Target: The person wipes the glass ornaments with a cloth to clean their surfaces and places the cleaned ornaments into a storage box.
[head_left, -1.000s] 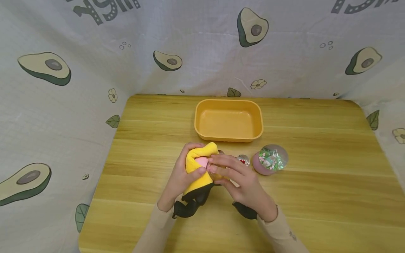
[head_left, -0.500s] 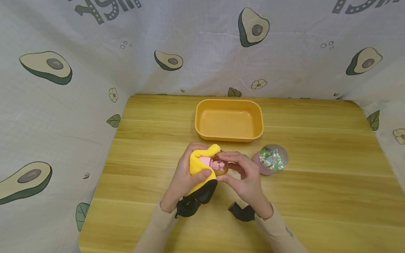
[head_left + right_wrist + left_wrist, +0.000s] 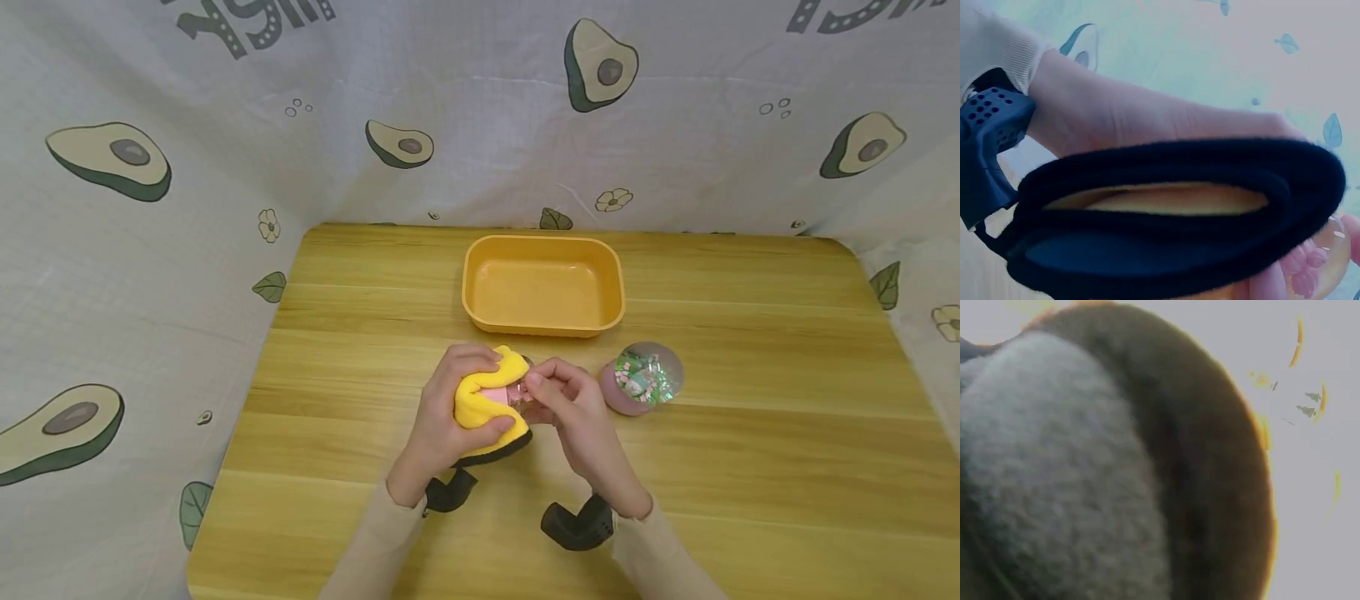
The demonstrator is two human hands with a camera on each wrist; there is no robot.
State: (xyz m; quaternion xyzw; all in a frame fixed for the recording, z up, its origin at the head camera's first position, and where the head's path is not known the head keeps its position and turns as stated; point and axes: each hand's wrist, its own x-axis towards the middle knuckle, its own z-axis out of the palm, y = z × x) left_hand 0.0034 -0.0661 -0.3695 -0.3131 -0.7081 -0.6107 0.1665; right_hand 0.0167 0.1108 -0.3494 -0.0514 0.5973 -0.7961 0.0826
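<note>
We have the small snow globe (image 3: 513, 394) between both hands, over the near part of the counter (image 3: 750, 467), just on our side of the orange-yellow tray (image 3: 542, 331). It lies tipped on its side, its pink base (image 3: 494, 395) to the left and its clear dome to the right. Our left hand (image 3: 441, 408) grips the yellow cloth (image 3: 471, 408), folded around the base, with the black edging along its lower side. Our right hand (image 3: 581, 421) has its fingertips curled in a pinch at the dome, covering much of it.

We would expect the globe to be light enough for one hand yet dense for its size, if the dome is filled with liquid. The dome looks hard, smooth and slippery under bare fingertips, and it could crack or chip if dropped; we cannot tell whether it is glass or plastic. The base seems the surer hold: stiff, with the soft cloth adding friction, though a loose fold could let it slide. We should cradle the base firmly and only steady the dome lightly. The larger snow globe (image 3: 643, 379) lies on the counter, well to the right of the cloth, and likely calls for the same base-first hold.
</note>
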